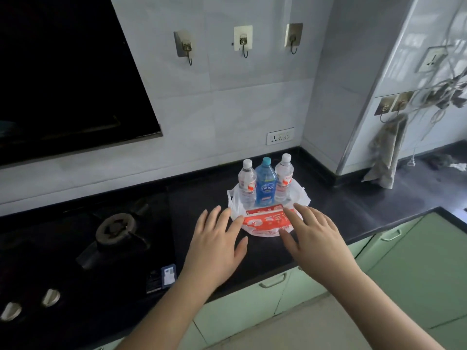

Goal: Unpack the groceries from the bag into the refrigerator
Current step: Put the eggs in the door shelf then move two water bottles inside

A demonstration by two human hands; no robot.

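A white plastic bag (300, 195) lies spread on the black counter (353, 210). Inside it stand two clear water bottles (247, 184) (283, 176) with a blue bottle (265, 184) between them. A red and white packet (265, 221) lies in front of the bottles. My left hand (214, 246) hovers with straight fingers just left of the packet, fingertips near the bag's edge. My right hand (313, 238) hovers with spread fingers over the packet's right side. Neither hand holds anything. No refrigerator is in view.
A black gas hob (116, 233) with knobs sits on the counter to the left, under a dark hood (65, 79). Wall hooks and a socket (280, 135) are behind the bag. Green cabinets (252, 304) run below. A cloth (386, 157) and cables hang at right.
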